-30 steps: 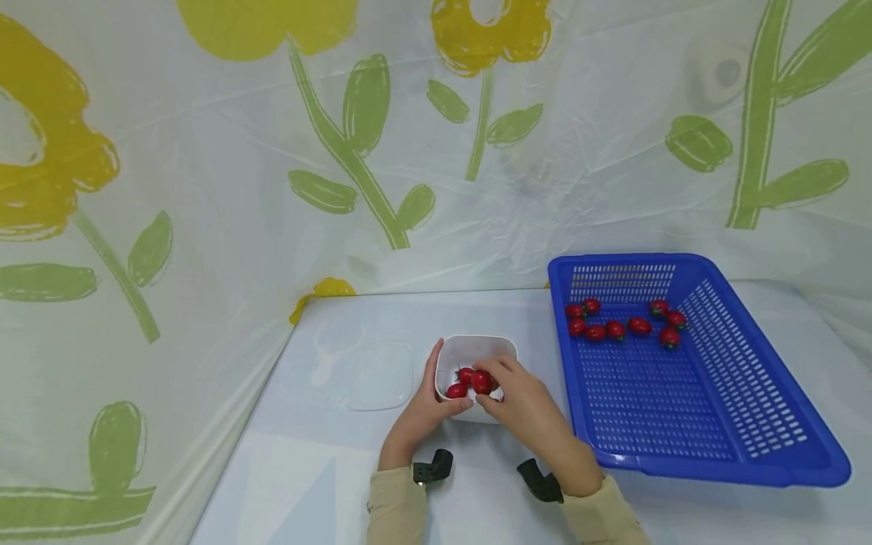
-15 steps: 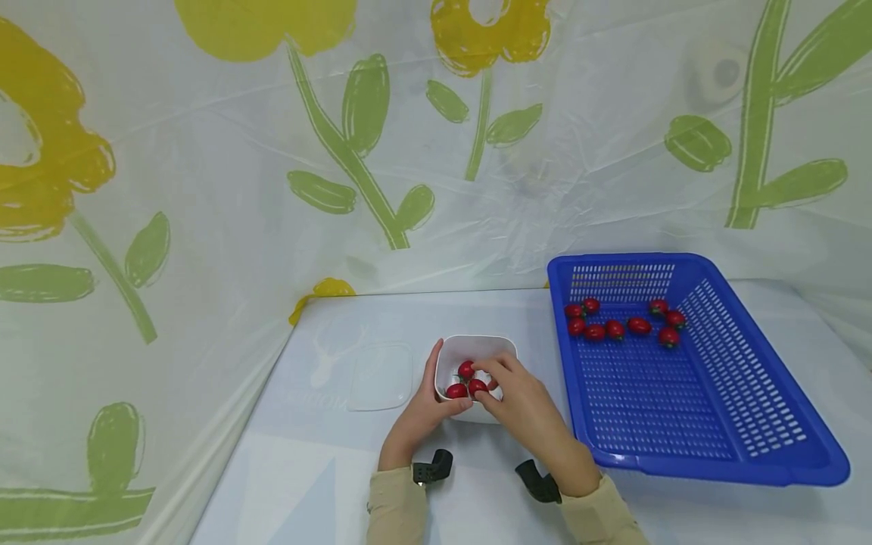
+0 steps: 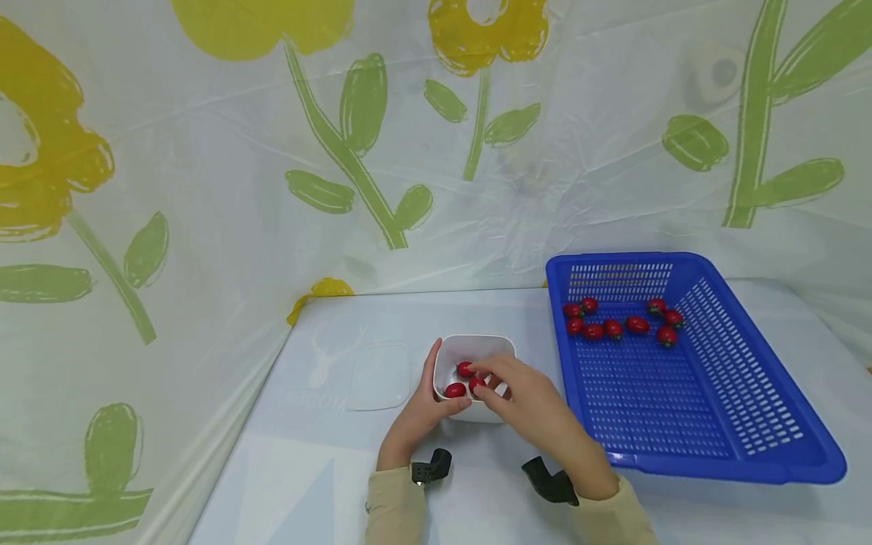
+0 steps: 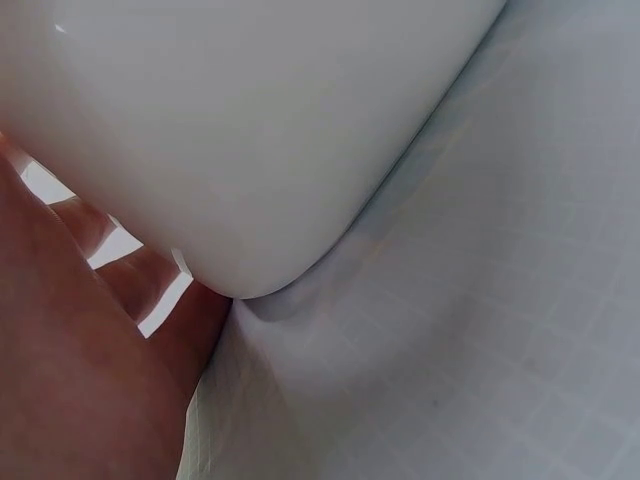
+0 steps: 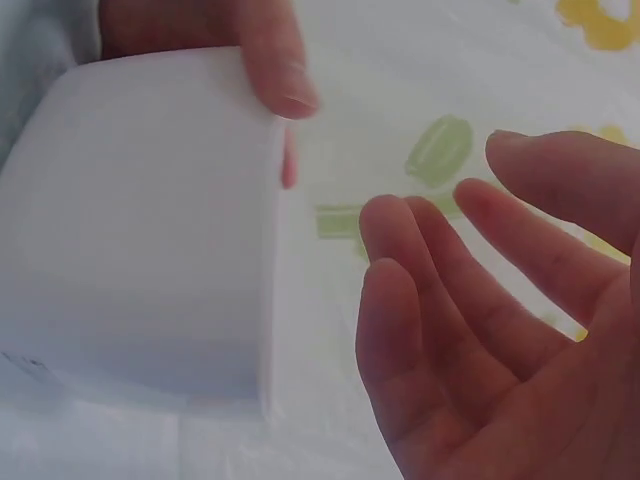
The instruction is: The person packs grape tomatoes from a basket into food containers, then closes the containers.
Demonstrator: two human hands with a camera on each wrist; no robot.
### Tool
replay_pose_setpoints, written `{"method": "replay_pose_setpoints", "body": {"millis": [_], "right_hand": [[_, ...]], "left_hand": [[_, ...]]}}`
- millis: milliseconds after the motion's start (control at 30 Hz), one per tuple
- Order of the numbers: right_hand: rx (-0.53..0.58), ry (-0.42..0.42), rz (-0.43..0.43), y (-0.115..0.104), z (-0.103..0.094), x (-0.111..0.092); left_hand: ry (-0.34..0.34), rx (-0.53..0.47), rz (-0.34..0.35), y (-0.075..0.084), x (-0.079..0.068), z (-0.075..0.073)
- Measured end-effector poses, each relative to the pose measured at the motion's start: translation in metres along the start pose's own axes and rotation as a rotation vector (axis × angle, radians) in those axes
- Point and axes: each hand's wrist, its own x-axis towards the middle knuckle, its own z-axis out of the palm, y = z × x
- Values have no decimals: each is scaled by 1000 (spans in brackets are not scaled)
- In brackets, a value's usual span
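Partly, the right hand [image 3: 527, 393] covers the near right corner of the square white plastic box [image 3: 485, 413], so how many small red tomatoes [image 3: 455, 390] lie inside cannot be told; three show, one of them half behind the fingertips. The box stands around mid-width on the white-covered table [image 3: 480, 492], whose front edge is cut off. In the left wrist view the box's pale wall fills the top and hides most of the left hand's fingers; in the right wrist view a dark marking on the box is too blurred to read.

The left hand [image 3: 422, 410] grips the box, thumb bent across the near rim and fingers along the left wall. The right hand angles in from the right, palm turned toward the box; its thumb and gently bent fingers stand apart with nothing between them, a fairly wide grip.

Left of the box, toward the table's left edge, lies a flat clear plastic lid [image 3: 379, 377], barely distinct from the cloth. Toward the far right corner sits a blue perforated plastic basket [image 3: 664, 412], more red tomatoes [image 3: 636, 325] clustered along its back end. Beige sleeves [image 3: 397, 506] run off the bottom of the head view.
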Motion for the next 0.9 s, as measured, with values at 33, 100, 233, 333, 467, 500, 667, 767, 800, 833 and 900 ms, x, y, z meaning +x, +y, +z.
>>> {"method": "replay_pose_setpoints", "body": {"millis": [33, 100, 233, 333, 467, 500, 667, 767, 800, 833, 900], "right_hand": [[14, -4, -6, 0, -3, -1], [42, -9, -15, 0, -9, -2], [56, 1, -6, 5, -20, -3], [55, 18, 28, 9, -28, -4], [90, 34, 64, 15, -40, -6], [111, 37, 73, 16, -43, -7], [256, 44, 136, 24, -57, -11], [327, 56, 160, 28, -64, -13], [344, 61, 160, 29, -67, -14], [365, 70, 155, 30, -69, -14], [387, 87, 148, 32, -74, -15]], "left_hand": [[-1, -2, 2, 0, 0, 0], [-3, -7, 6, 0, 0, 0], [-4, -20, 11, 0, 0, 1], [1, -12, 16, 1, 0, 1], [9, 6, 17, 2, 0, 1], [9, 9, 19, 3, 0, 0], [-12, 0, -11, 16, -4, 0], [-10, 3, -11, 13, -3, 0], [-4, 3, -7, 8, -1, 0], [1, 5, -4, 4, 1, 0], [8, 9, 1, 2, 1, 1]]}}
